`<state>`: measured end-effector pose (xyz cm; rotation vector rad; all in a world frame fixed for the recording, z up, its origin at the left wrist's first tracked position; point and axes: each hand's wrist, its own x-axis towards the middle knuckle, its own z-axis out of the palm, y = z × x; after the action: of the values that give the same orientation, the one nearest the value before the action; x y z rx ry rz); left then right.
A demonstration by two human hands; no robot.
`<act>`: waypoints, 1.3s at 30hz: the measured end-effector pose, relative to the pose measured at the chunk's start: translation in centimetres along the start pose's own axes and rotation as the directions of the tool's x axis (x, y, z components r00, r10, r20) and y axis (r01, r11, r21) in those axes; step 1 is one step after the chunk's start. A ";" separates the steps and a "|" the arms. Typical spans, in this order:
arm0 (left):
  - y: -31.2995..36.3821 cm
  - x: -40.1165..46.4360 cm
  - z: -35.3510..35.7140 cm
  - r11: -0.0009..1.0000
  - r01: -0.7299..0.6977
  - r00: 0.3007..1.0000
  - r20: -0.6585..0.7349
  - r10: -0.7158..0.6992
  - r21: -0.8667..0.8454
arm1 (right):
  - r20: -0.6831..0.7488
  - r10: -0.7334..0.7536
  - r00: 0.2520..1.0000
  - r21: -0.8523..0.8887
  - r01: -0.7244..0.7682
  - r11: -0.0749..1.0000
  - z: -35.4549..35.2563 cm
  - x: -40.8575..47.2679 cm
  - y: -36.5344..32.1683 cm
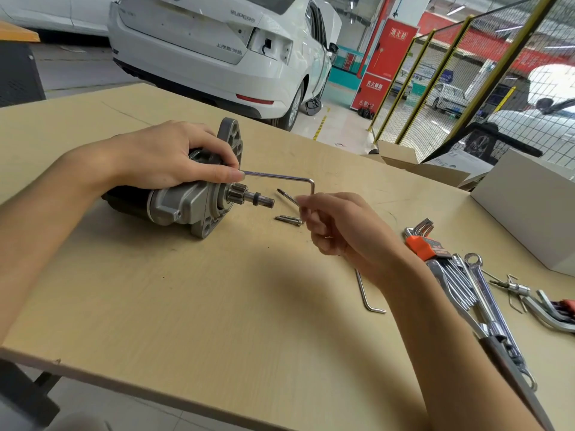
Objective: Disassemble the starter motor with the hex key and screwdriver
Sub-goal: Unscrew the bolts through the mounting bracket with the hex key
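Two hands at the starter motor on the workbench

On the near right the right hand [337,227] pinches a bolt [286,196] above two loose bolts [288,219]; farther left the left hand [174,157] curls over the starter motor [186,203], fingertips holding the hex key [280,177]; white car [217,48] beyond.

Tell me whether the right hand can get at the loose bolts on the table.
Probably yes: the bolts lie bare just beside the right hand, nothing between. But it already pinches a bolt, so it must set that down.
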<state>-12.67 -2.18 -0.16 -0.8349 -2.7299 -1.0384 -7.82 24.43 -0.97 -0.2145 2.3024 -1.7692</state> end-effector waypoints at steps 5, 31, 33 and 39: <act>0.0 -0.1 -0.1 1.000 0.000 1.000 0.002 0.000 0.000 | 0.071 0.033 0.997 0.096 -0.040 0.995 -0.3 0.4 0.0; 0.2 -0.1 0.0 1.000 0.002 1.000 0.003 -0.002 0.028 | -0.161 -0.657 0.737 -0.478 0.524 0.705 0.8 0.2 0.9; 0.2 -0.1 0.0 1.000 0.005 1.000 0.004 -0.005 0.027 | -0.171 -0.755 0.633 -0.577 0.557 0.597 1.3 0.2 1.0; 0.3 -0.1 -0.2 0.999 0.015 1.000 0.007 -0.015 0.041 | -0.221 -0.691 0.689 -0.477 0.542 0.692 1.7 0.2 1.1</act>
<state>-12.45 -2.19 0.10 -0.8153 -2.7578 -0.9802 -7.51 23.09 -2.42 -0.9164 3.1392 -1.7115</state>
